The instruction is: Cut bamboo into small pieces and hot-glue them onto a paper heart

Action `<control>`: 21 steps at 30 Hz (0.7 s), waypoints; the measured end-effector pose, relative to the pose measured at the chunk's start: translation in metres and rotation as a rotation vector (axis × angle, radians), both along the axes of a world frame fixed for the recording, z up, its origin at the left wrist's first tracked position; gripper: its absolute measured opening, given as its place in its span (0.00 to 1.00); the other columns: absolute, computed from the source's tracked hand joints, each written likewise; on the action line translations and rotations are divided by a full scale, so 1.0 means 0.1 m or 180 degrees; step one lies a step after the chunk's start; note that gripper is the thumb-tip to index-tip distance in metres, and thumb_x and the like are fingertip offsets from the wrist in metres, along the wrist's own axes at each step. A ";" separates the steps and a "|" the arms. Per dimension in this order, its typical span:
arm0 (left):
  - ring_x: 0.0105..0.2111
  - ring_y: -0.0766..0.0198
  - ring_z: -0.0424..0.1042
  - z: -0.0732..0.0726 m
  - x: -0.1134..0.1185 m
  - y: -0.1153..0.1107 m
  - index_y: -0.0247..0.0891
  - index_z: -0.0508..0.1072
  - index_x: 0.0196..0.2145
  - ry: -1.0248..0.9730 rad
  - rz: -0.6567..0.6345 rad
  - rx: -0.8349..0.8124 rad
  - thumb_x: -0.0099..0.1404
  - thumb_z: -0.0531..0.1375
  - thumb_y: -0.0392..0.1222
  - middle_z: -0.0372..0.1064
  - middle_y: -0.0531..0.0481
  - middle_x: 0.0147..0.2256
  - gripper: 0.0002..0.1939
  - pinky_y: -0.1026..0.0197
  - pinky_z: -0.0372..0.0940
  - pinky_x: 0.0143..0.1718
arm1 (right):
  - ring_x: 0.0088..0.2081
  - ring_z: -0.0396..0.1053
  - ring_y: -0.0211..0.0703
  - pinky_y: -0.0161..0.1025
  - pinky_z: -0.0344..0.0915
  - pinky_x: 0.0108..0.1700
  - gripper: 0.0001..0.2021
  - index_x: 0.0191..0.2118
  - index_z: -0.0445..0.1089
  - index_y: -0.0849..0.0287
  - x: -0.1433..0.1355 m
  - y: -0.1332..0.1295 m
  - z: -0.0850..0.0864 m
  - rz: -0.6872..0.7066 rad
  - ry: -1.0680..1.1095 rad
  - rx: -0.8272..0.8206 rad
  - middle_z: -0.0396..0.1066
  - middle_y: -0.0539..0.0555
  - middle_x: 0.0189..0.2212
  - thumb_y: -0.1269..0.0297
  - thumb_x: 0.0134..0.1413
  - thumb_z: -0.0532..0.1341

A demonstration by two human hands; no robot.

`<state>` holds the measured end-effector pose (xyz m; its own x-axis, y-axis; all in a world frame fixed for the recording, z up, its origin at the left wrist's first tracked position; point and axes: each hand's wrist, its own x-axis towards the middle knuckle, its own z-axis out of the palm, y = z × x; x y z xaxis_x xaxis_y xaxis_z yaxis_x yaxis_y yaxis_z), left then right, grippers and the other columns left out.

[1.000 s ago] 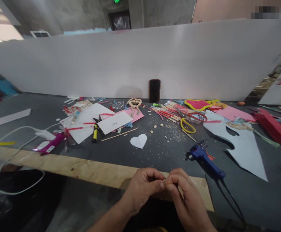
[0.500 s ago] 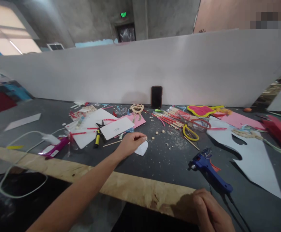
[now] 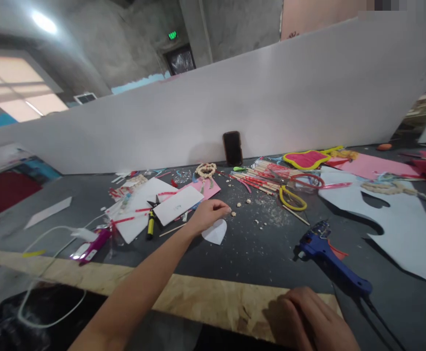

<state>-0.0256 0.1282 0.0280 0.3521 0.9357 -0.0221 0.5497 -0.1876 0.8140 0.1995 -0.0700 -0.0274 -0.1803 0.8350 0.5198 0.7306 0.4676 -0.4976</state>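
L hand by 1 paper heart, 1 glue gun nearby

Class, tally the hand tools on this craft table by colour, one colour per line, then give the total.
Blue: 1, glue gun
Yellow: 2, yellow scissors and yellow-handled snips
Red: 1, red scissors
Total: 4

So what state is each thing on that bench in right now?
Left hand: reaching out, fingertips pinched above the paper heart.
Right hand: curled, resting on the wooden edge.
Paper heart: flat on the table.
Glue gun: lying on its side, untouched.
Yellow scissors: lying flat.
Phone: upright against the white board, screen dark.
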 end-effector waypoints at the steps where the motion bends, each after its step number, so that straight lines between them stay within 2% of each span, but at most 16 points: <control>1: 0.26 0.65 0.66 0.02 -0.01 -0.05 0.33 0.75 0.33 -0.0058 0.0012 -0.0077 0.57 0.57 0.52 0.72 0.49 0.27 0.18 0.65 0.57 0.27 | 0.27 0.72 0.39 0.31 0.68 0.27 0.07 0.39 0.64 0.54 0.01 0.00 -0.03 -0.0086 -0.0010 0.0111 0.72 0.51 0.28 0.69 0.55 0.53; 4: 0.24 0.66 0.65 0.06 -0.06 -0.26 0.33 0.74 0.32 -0.0206 -0.0039 -0.0334 0.58 0.57 0.53 0.72 0.48 0.28 0.18 0.66 0.57 0.25 | 0.30 0.73 0.41 0.33 0.68 0.27 0.12 0.45 0.62 0.54 0.01 0.00 -0.08 -0.0273 -0.0061 0.0216 0.73 0.52 0.31 0.70 0.54 0.53; 6: 0.26 0.66 0.66 0.07 -0.09 -0.42 0.34 0.74 0.33 -0.0458 -0.0071 -0.0585 0.56 0.60 0.52 0.71 0.49 0.28 0.17 0.66 0.59 0.27 | 0.31 0.73 0.41 0.33 0.69 0.29 0.12 0.45 0.62 0.54 -0.01 -0.02 -0.07 -0.0262 -0.0010 0.0126 0.73 0.52 0.32 0.69 0.54 0.53; 9: 0.31 0.65 0.67 0.05 -0.13 -0.64 0.35 0.74 0.33 -0.0789 -0.0045 -0.0796 0.53 0.63 0.48 0.71 0.49 0.30 0.14 0.64 0.60 0.34 | 0.32 0.72 0.41 0.34 0.68 0.31 0.09 0.43 0.62 0.53 -0.03 -0.05 0.02 -0.0304 0.0167 0.0076 0.71 0.53 0.32 0.68 0.56 0.53; 11: 0.30 0.65 0.67 0.05 -0.18 -0.75 0.35 0.74 0.32 -0.0887 0.0015 -0.0909 0.53 0.63 0.46 0.71 0.50 0.30 0.12 0.64 0.60 0.34 | 0.34 0.71 0.41 0.35 0.68 0.33 0.07 0.42 0.63 0.54 0.01 -0.07 0.11 -0.0412 0.0199 0.0077 0.70 0.53 0.33 0.67 0.57 0.54; 15: 0.31 0.64 0.67 0.07 -0.29 -0.87 0.35 0.73 0.31 -0.1074 0.0139 -0.0950 0.52 0.64 0.44 0.71 0.50 0.29 0.10 0.63 0.60 0.34 | 0.37 0.68 0.46 0.41 0.66 0.36 0.07 0.41 0.65 0.54 0.24 -0.05 0.26 -0.0615 -0.0253 0.0388 0.69 0.56 0.35 0.63 0.57 0.53; 19: 0.31 0.64 0.67 0.08 -0.43 -0.90 0.36 0.73 0.31 -0.1243 0.0323 -0.0879 0.51 0.64 0.44 0.71 0.50 0.29 0.11 0.63 0.61 0.34 | 0.38 0.64 0.52 0.50 0.63 0.40 0.10 0.39 0.67 0.56 0.51 0.08 0.34 -0.1025 -0.0906 0.0632 0.69 0.59 0.36 0.59 0.57 0.53; 21: 0.32 0.64 0.68 0.08 -0.52 -0.89 0.36 0.73 0.32 -0.1312 0.0430 -0.0860 0.51 0.64 0.44 0.72 0.50 0.30 0.11 0.63 0.61 0.35 | 0.40 0.63 0.54 0.52 0.62 0.41 0.11 0.39 0.67 0.56 0.55 0.16 0.38 -0.0975 -0.1098 0.0630 0.69 0.60 0.38 0.58 0.57 0.52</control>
<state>-0.0771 0.0396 0.0356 0.2588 0.9535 -0.1545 0.1776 0.1103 0.9779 0.2549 -0.0544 0.0109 -0.1315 0.7678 0.6270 0.9554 0.2668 -0.1264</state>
